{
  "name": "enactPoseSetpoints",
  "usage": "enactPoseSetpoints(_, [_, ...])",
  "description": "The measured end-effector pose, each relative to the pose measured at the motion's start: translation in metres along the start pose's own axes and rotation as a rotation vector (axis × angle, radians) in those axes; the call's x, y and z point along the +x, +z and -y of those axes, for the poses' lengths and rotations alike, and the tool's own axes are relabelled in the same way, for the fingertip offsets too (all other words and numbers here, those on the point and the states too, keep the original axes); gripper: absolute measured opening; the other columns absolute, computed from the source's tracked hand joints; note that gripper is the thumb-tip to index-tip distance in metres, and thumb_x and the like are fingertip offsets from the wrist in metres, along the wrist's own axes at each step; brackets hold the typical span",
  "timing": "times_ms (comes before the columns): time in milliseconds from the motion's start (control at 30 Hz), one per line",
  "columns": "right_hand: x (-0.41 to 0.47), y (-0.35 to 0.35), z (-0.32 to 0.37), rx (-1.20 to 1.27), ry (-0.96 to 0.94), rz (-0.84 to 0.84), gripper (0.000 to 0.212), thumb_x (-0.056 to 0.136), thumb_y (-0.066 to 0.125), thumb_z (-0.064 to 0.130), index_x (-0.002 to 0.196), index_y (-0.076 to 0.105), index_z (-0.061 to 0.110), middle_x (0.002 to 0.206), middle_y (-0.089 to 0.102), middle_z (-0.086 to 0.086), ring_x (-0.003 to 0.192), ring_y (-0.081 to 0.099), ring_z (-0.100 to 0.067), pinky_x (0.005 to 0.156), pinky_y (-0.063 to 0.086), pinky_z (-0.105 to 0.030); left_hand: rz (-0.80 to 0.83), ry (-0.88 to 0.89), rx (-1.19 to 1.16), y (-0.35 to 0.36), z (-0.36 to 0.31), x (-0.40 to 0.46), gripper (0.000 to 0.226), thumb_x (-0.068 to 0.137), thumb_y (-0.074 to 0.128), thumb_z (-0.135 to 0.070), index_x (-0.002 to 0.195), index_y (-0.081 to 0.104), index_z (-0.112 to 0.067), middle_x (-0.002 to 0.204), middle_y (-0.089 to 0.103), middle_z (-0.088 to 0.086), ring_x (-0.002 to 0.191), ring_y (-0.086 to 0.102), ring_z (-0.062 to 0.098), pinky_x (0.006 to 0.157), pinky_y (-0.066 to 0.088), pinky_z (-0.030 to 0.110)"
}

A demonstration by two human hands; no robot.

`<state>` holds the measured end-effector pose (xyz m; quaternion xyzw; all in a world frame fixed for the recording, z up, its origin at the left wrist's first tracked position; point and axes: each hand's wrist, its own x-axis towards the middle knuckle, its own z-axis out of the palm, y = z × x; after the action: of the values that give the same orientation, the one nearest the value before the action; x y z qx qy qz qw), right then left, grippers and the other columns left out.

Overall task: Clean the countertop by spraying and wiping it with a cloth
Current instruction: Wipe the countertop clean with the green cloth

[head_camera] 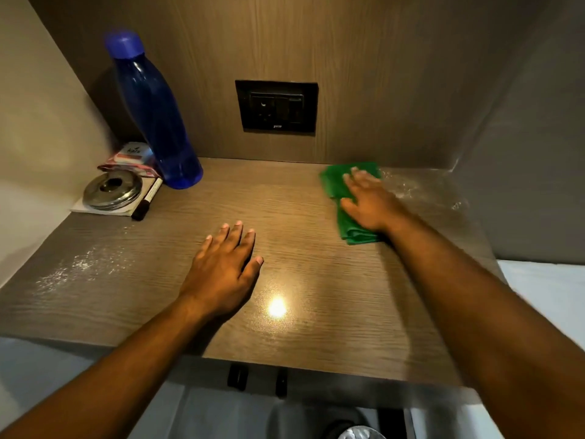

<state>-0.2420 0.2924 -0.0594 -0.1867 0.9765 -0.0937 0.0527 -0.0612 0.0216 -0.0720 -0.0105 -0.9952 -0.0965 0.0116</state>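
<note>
A folded green cloth lies on the wood-grain countertop near the back right. My right hand presses flat on top of it, fingers spread toward the back wall. My left hand rests palm down on the bare middle of the countertop, fingers apart, holding nothing. Wet spray droplets glisten on the surface at the front left and at the far right. No spray bottle is in view.
A tall blue bottle stands at the back left. Beside it lie a small packet, a round metal lid on a white pad and a black marker. A black socket plate sits on the back wall.
</note>
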Motion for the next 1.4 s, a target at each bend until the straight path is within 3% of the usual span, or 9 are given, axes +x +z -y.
enactPoseSetpoints(133, [-0.031, -0.017, -0.094, 0.004, 0.457, -0.099, 0.075, 0.096, 0.035, 0.05, 0.155, 0.018, 0.008, 0.163, 0.012, -0.018, 0.149, 0.014, -0.035, 0.12, 0.02, -0.051, 0.003, 0.015, -0.001, 0.002, 0.001, 0.003, 0.063, 0.096, 0.016, -0.055, 0.152, 0.011, -0.027, 0.161, 0.004, -0.002, 0.147, -0.004, 0.014, 0.118, -0.001, 0.038])
enactPoseSetpoints(333, [-0.061, -0.004, -0.042, 0.027, 0.789, -0.149, 0.077, 0.095, 0.03, 0.046, 0.154, 0.011, -0.001, 0.163, 0.006, -0.023, 0.15, 0.008, -0.037, 0.121, 0.007, -0.049, -0.006, 0.007, 0.012, 0.004, -0.002, 0.002, 0.065, 0.095, 0.013, -0.056, 0.152, 0.012, -0.025, 0.161, 0.006, 0.001, 0.148, -0.001, 0.018, 0.118, 0.002, 0.04])
enactPoseSetpoints(500, [-0.013, 0.019, 0.083, 0.03, 0.237, -0.039, 0.079, 0.093, 0.027, 0.05, 0.156, 0.006, 0.008, 0.164, -0.001, -0.017, 0.152, -0.001, -0.032, 0.121, 0.0, -0.046, -0.002, 0.002, 0.009, 0.003, -0.002, 0.002, 0.064, 0.095, 0.013, -0.056, 0.152, 0.01, -0.025, 0.161, 0.003, -0.001, 0.147, -0.005, 0.015, 0.118, -0.002, 0.037])
enactPoseSetpoints(633, [0.015, 0.0, 0.055, -0.031, -0.121, 0.065, 0.074, 0.095, 0.041, 0.05, 0.157, 0.014, 0.018, 0.166, 0.004, -0.007, 0.152, 0.006, -0.023, 0.123, 0.009, -0.044, 0.015, 0.011, 0.015, 0.0, 0.001, 0.001, 0.064, 0.096, 0.013, -0.057, 0.152, 0.008, -0.027, 0.161, 0.001, -0.003, 0.147, -0.007, 0.013, 0.117, -0.004, 0.036])
enactPoseSetpoints(833, [-0.018, -0.025, -0.099, -0.008, 0.317, -0.044, 0.072, 0.098, 0.041, 0.045, 0.156, 0.017, 0.009, 0.165, 0.008, -0.014, 0.151, 0.01, -0.03, 0.122, 0.012, -0.043, 0.019, 0.007, 0.017, 0.0, 0.001, 0.001, 0.064, 0.096, 0.014, -0.057, 0.152, 0.007, -0.027, 0.161, 0.0, -0.003, 0.147, -0.007, 0.013, 0.118, -0.004, 0.036])
enactPoseSetpoints(1033, [-0.08, -0.016, -0.073, -0.008, 0.552, -0.075, 0.074, 0.097, 0.034, 0.046, 0.155, 0.014, 0.004, 0.164, 0.006, -0.019, 0.151, 0.009, -0.034, 0.121, 0.014, -0.05, 0.031, 0.002, 0.016, -0.001, -0.002, 0.003, 0.064, 0.095, 0.014, -0.056, 0.152, 0.009, -0.026, 0.162, 0.004, -0.001, 0.148, -0.003, 0.017, 0.119, 0.002, 0.041])
enactPoseSetpoints(1133, [-0.109, 0.003, 0.012, 0.012, 0.45, -0.05, 0.078, 0.095, 0.034, 0.05, 0.155, 0.012, 0.006, 0.164, 0.004, -0.017, 0.152, 0.004, -0.03, 0.123, 0.003, -0.044, 0.019, 0.003, 0.017, -0.004, 0.0, 0.004, 0.064, 0.096, 0.019, -0.055, 0.151, 0.017, -0.023, 0.161, 0.011, 0.004, 0.148, 0.006, 0.023, 0.118, 0.008, 0.046])
enactPoseSetpoints(1233, [-0.153, 0.028, 0.083, 0.03, 0.08, -0.016, 0.08, 0.089, 0.03, 0.053, 0.156, 0.015, 0.011, 0.165, 0.006, -0.013, 0.152, 0.003, -0.026, 0.122, 0.001, -0.044, 0.026, 0.017, 0.042, -0.001, -0.001, 0.002, 0.063, 0.097, 0.02, -0.054, 0.15, 0.019, -0.02, 0.16, 0.014, 0.008, 0.147, 0.01, 0.027, 0.117, 0.011, 0.049])
enactPoseSetpoints(1400, [-0.214, 0.019, 0.026, 0.015, 0.043, -0.024, 0.078, 0.09, 0.032, 0.057, 0.156, 0.013, 0.02, 0.166, 0.002, -0.003, 0.152, 0.003, -0.019, 0.12, 0.006, -0.04, 0.022, -0.004, 0.069, -0.001, -0.007, -0.002, 0.063, 0.097, 0.018, -0.054, 0.151, 0.015, -0.021, 0.16, 0.012, 0.006, 0.147, 0.008, 0.025, 0.117, 0.009, 0.046])
